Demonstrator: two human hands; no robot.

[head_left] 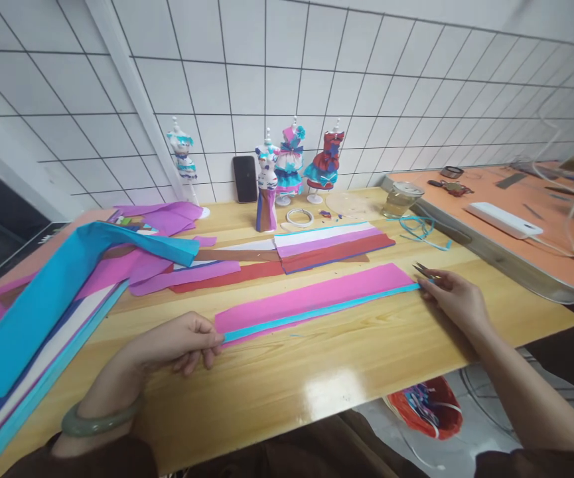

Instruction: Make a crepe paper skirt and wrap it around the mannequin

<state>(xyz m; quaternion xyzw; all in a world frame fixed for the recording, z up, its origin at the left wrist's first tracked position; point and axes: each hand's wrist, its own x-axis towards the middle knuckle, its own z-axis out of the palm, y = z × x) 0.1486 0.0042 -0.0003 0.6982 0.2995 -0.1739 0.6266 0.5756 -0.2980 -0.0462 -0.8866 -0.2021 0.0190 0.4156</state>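
Note:
A pink strip of crepe-like material (316,292) lies across the wooden table in front of me. Along its near edge runs a narrow blue strip (311,315), stretched out straight. My left hand (192,338) is closed in a pinch on the blue strip's left end, at the pink piece's corner. At the other end, my right hand (453,299) is closed around small scissors (425,271), their blades pointing left and slightly apart. The fingertips of that hand also touch the blue strip's right end. The scissors' handles are mostly hidden by the fingers.
Layered coloured strips (334,245) lie beyond the pink piece. A heap of long strips (42,318) covers the table's left side. Several small dress forms (267,172), a phone (245,179), a tape roll (299,217) and a glass jar (403,199) stand behind. A red basket (448,411) is below.

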